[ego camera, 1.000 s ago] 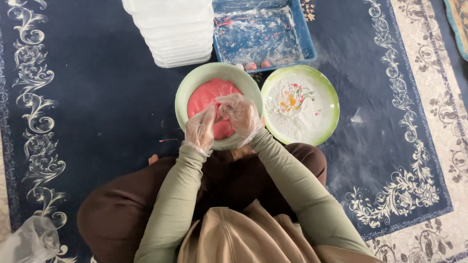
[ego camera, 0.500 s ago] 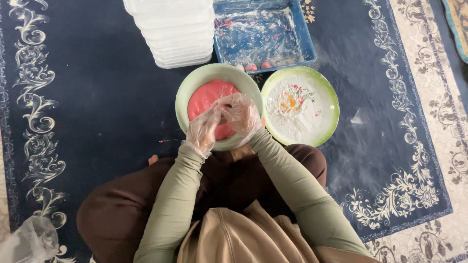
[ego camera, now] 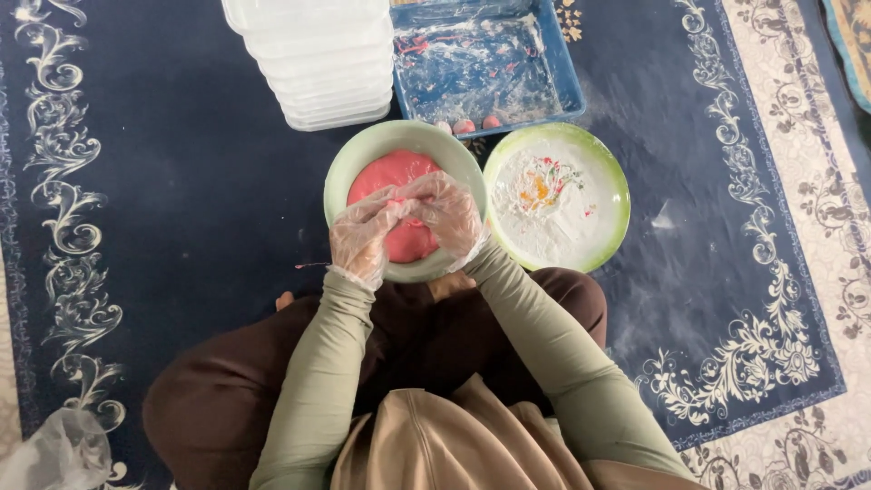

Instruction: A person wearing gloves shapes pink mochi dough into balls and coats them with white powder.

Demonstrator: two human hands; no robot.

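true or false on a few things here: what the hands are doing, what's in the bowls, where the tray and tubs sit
1. Both hands wear thin clear gloves. True: the left hand and right hand are both gloved.
2. The hands work pink dough in a green bowl. True.
3. The plate beside the bowl holds blue liquid. False: it holds white flour with orange and red specks.
4. The blue tray lies on the person's lap. False: it lies on the rug, beyond the bowl.
5. The clear tubs are stacked. True.

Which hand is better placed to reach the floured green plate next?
Right, probably: the right hand works the pink dough on the side nearest the floured green plate; the left hand is farther away.
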